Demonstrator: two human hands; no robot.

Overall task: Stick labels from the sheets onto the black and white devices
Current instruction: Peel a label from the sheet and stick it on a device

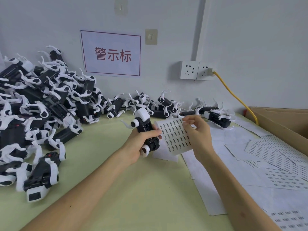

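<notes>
Both hands busy over the green table (116,172)
The left hand (140,145) grips one black and white device (144,125); the right hand (200,135) pinches the label sheet (173,137) at its top edge. Free table surface lies between the device pile (41,105) and loose sheets (275,164).

A small assembly workshop or factory bench. Identical black and white devices (41,100) are heaped along the back and left edges of the table (103,172). Printed label sheets (275,155) lie at its right edge beside a cardboard box (283,119). A red-lettered sign (111,54) and sockets (196,70) are on the bare wall.
</notes>
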